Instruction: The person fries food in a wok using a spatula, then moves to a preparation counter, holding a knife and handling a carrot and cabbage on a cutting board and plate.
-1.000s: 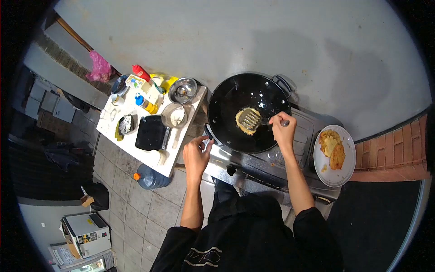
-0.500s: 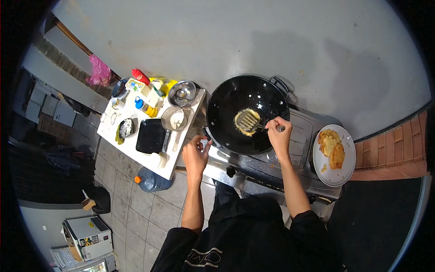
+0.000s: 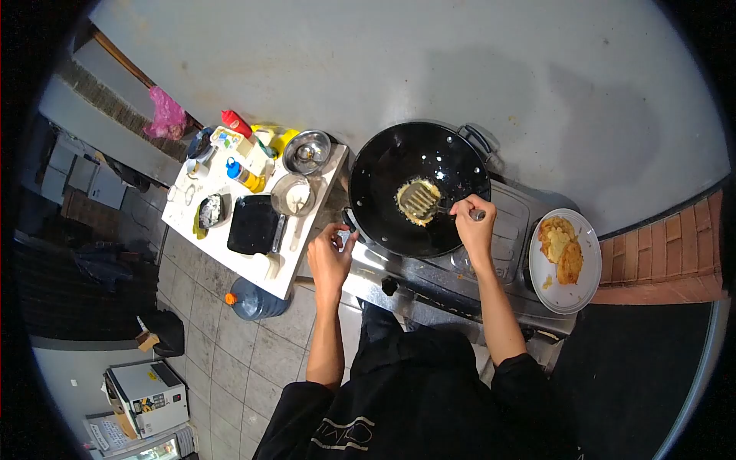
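Observation:
My right hand (image 3: pixel 474 222) is closed round the handle of a slotted turner (image 3: pixel 420 201). The turner's head lies over a round frying patty (image 3: pixel 404 211) with a browned, bubbling edge, covering most of it. Both are in a black wok (image 3: pixel 379 172) on the stove. Beside the wok's left handle (image 3: pixel 349 219) is my left hand (image 3: pixel 330 254), fingers loosely curled and a gap between thumb and forefinger. Nothing shows in it. To the right of the stove top, a white plate (image 3: pixel 543 291) bears golden fried patties (image 3: pixel 563 249).
On the white table (image 3: pixel 307 234) at left stand a black square pan (image 3: pixel 253 224), metal bowl (image 3: pixel 307 152), glass bowl (image 3: pixel 293 195), yellow bottle (image 3: pixel 245 176) and red bottle (image 3: pixel 235 121). A water jug (image 3: pixel 259 299) is on the floor. Stove knobs (image 3: pixel 389 286) line the front.
The view has shifted slightly. The turner stays over the patty in my right hand, and my left hand remains near the wok handle with its fingers slightly moved.

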The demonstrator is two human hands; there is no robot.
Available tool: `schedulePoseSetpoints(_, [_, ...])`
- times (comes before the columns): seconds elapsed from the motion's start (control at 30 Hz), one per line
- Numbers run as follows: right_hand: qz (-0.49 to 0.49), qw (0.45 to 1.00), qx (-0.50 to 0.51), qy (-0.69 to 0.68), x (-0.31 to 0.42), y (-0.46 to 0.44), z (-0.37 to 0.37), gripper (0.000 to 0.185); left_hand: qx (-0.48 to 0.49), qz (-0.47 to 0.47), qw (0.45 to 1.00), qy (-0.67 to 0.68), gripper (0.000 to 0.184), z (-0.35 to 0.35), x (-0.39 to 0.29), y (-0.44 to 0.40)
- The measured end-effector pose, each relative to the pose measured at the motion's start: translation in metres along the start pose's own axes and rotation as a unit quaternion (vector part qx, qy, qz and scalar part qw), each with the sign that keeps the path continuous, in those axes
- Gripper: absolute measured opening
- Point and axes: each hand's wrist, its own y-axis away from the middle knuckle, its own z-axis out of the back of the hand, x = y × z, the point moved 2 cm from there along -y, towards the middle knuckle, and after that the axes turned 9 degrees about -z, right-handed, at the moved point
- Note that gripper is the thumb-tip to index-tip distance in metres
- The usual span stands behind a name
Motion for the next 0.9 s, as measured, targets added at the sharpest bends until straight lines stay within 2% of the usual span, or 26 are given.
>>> schedulePoseSetpoints(0.13, [0.034, 0.999, 0.009, 0.001, -0.009, 0.003, 0.002, 0.019, 0.0, 0.01, 1.0, 0.001, 0.022, -0.001, -0.002, -0.001])
schedulePoseSetpoints(0.27, [0.021, 0.999, 0.003, -0.025, -0.001, 0.004, 0.002, 0.019, -0.004, 0.019, 0.999, -0.031, 0.025, 0.0, -0.003, -0.002])
schedulePoseSetpoints(0.43, [0.018, 1.0, 0.001, 0.025, -0.001, 0.001, -0.002, 0.018, -0.01, 0.04, 0.996, -0.073, 0.027, 0.0, -0.008, -0.001])
schedulePoseSetpoints(0.5, [0.01, 1.0, 0.005, 0.025, 0.004, 0.002, -0.001, 0.017, 0.007, 0.076, 0.995, -0.065, 0.025, -0.003, -0.008, -0.003])
schedulePoseSetpoints(0.67, [-0.004, 0.999, 0.007, 0.04, 0.003, 0.002, -0.003, 0.017, -0.029, 0.068, 0.994, -0.083, 0.024, -0.012, -0.003, -0.008])
schedulePoseSetpoints(0.9, [0.028, 1.0, 0.011, 0.008, -0.003, 0.003, -0.006, 0.016, -0.03, 0.058, 0.993, -0.094, 0.024, -0.011, -0.003, -0.015])
